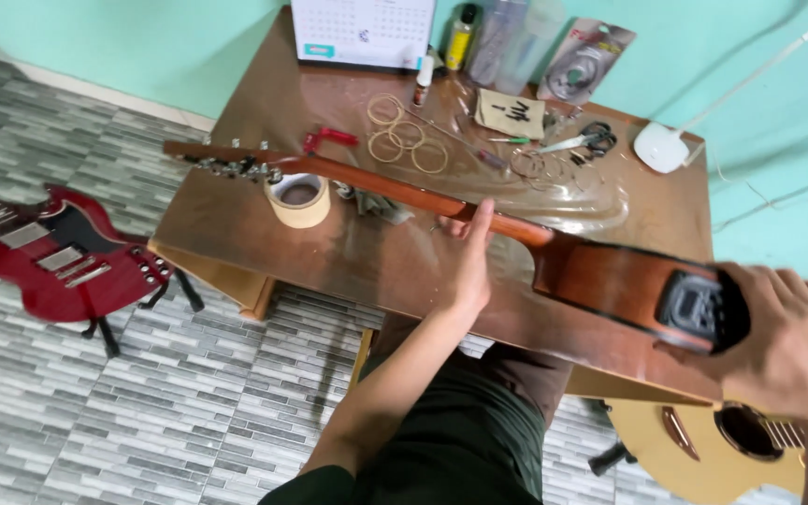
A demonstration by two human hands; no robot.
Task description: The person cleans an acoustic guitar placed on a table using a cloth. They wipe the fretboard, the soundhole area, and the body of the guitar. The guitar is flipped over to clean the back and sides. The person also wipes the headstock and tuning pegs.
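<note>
Over on the far left, a red electric guitar (pixel 44 257) sits propped on a black stand on the tiled floor, parked well apart from the work so it stays out of harm's way. Moving in, we reach the brown table (pixel 236 224), and here comes the headstock (pixel 226 164) of the acoustic guitar (pixel 610 281) we are handling, lying on its side across the tabletop, back of the neck toward us. Just under the neck stands a roll of masking tape (pixel 298 199), close to the headstock, and a small red tool (pixel 327 140) lies behind it.

Further back, coiled strings (pixel 404 140) lie spread out flat, near a small cloth (pixel 511 113), scissors (pixel 591 140) and bottles (pixel 460 37) lined up along the wall, all within easy reach.

Now the middle: our left hand (pixel 469 257) is on the neck, fingers wrapped round it from below with the thumb up on the near edge, steadying that long lever.

To the right, the body hangs off the table edge, and our right hand (pixel 787 346) grips its side by the black preamp panel (pixel 694 309), fingers closed over the rim, carrying the weight. A white lamp base (pixel 661 147) sits behind, and a second, pale acoustic guitar (pixel 703 449) rests low at the right.
</note>
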